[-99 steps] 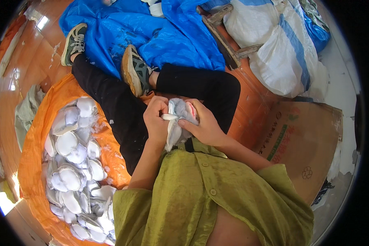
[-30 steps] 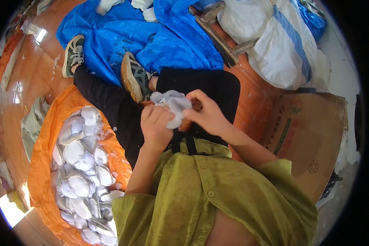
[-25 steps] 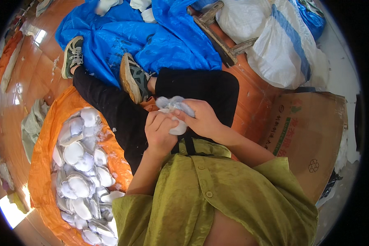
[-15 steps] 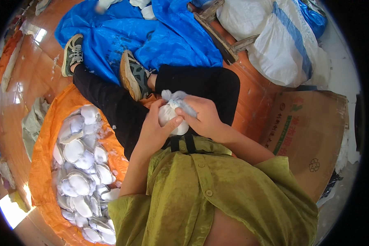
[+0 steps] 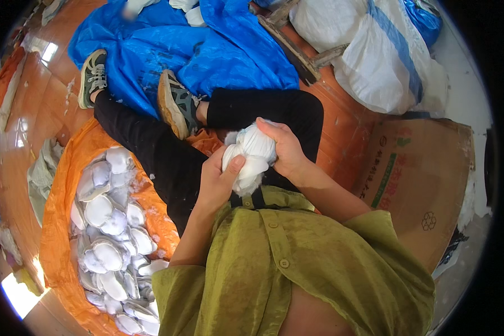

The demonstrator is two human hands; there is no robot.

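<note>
Above my lap I hold a white cloth pad (image 5: 254, 147) with fluffy filling showing at its edges. My left hand (image 5: 215, 176) is closed on its left and lower side, the thumb pressed on the front. My right hand (image 5: 288, 150) grips the upper right side, its thumb at the top edge and the other fingers hidden behind. The cloth is bunched and bulging between both hands. To my left, an open orange sack (image 5: 63, 190) holds many similar white rounded pads (image 5: 107, 253) with loose fluff among them.
A blue plastic sheet (image 5: 229, 59) spreads beyond my shoes. Farther right stand a wooden stool lying tilted (image 5: 297, 55) and a stuffed white sack (image 5: 378, 70) with a blue stripe. A cardboard box (image 5: 417, 185) is at my right. Grey-green cloth (image 5: 43, 173) lies left of the orange sack.
The pad has been turned and spread, so more smooth white cloth shows. My right hand has moved outward to its upper right side; the left hand keeps its grip.
</note>
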